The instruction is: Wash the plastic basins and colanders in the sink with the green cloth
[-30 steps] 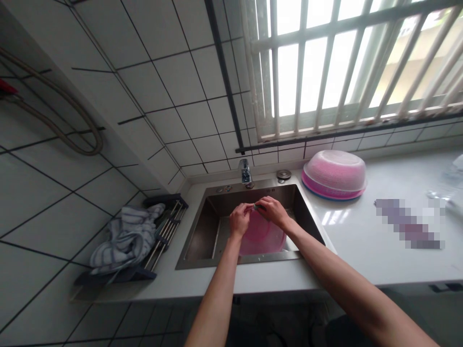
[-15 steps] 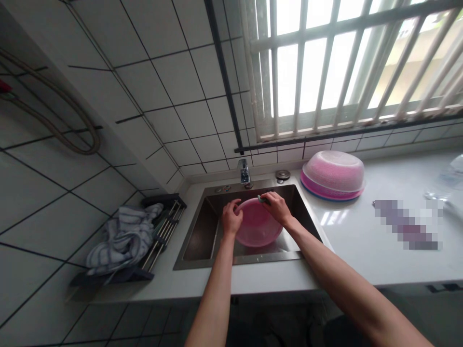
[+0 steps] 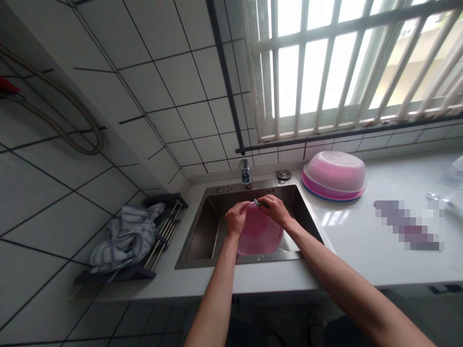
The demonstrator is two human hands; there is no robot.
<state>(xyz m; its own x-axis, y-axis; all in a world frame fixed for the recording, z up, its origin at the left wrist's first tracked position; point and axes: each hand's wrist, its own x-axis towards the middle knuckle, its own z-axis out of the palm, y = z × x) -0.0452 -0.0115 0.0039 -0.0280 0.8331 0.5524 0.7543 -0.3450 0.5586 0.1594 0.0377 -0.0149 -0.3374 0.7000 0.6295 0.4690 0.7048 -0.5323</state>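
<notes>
A pink plastic basin [image 3: 259,236] is held over the steel sink [image 3: 202,231], below the tap [image 3: 245,172]. My left hand [image 3: 237,218] is closed on the basin's left rim. My right hand [image 3: 275,210] is closed on a small green scrubbing pad [image 3: 259,203] and presses it against the basin's far rim. The two hands are close together at the top of the basin.
Upside-down pink and clear basins [image 3: 333,174] are stacked on the white counter [image 3: 361,250] right of the sink. A striped cloth [image 3: 126,237] lies on a dark rack [image 3: 162,226] at the left. A sink plug [image 3: 284,175] sits behind the sink, under the barred window.
The basin shifted slightly in the sink between frames. My hands drew apart along its rim half a second ago and are now close together again at its top.
</notes>
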